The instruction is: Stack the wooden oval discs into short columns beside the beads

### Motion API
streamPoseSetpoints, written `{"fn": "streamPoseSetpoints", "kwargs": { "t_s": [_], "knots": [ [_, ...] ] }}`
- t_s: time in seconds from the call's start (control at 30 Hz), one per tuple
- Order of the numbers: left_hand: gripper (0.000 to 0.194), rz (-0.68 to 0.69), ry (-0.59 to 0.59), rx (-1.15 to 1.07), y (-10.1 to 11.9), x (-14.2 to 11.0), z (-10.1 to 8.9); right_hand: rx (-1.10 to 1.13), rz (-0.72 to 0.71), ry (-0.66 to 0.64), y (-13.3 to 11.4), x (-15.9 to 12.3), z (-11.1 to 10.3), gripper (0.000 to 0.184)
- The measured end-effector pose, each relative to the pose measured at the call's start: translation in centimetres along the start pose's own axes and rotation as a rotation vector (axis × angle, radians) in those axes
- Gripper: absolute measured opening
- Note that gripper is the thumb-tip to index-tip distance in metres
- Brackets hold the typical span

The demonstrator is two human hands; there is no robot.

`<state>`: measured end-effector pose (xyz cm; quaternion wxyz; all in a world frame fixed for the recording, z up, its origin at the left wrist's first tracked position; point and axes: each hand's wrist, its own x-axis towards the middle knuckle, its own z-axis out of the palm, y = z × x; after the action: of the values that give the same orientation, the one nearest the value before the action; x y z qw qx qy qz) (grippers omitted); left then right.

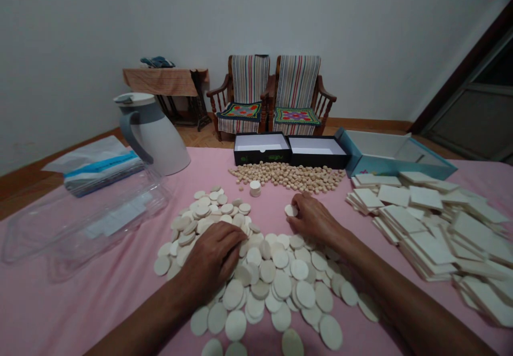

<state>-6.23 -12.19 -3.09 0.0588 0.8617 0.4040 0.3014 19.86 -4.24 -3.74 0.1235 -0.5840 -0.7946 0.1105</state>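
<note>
Round white wooden discs (282, 284) lie in a wide loose heap on the pink tablecloth in front of me. My left hand (216, 252) rests over the left part of the heap, fingers curled together with the tips among the discs; what they hold, if anything, is hidden. Between thumb and fingers of my right hand (315, 219) is a single white disc (290, 210), pinched just beyond the heap's upper right edge. A short stack of discs (255, 188) stands apart on the cloth, ahead of both hands.
Small wooden pieces (286, 175) lie in a band before two black boxes (262, 155). Square white tiles (425, 227) are heaped right, below a blue box (401, 155). At left are a white-and-grey jug (160, 137), clear plastic trays (108, 217) and a blue-and-white package (102, 171).
</note>
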Motion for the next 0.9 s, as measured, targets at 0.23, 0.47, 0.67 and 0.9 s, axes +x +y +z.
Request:
{"fn": "streamPoseSetpoints", "kwargs": {
  "t_s": [0.23,0.47,0.67,0.9],
  "knots": [
    [0.021,-0.002,-0.007,0.003,0.2,0.1,-0.2,-0.009,-0.003,0.014,0.4,0.4,0.0,0.015],
    [0.02,-0.008,-0.005,0.0,0.2,0.2,-0.2,0.015,-0.026,0.016,0.7,0.6,-0.1,0.026],
    [0.02,-0.009,-0.002,-0.001,0.2,0.2,-0.2,-0.061,0.065,-0.004,-0.6,0.2,0.1,0.024],
    [0.02,-0.007,-0.01,-0.004,0.2,0.1,-0.1,-0.091,0.066,-0.017,-0.3,0.3,0.7,0.015]
  ]
}}
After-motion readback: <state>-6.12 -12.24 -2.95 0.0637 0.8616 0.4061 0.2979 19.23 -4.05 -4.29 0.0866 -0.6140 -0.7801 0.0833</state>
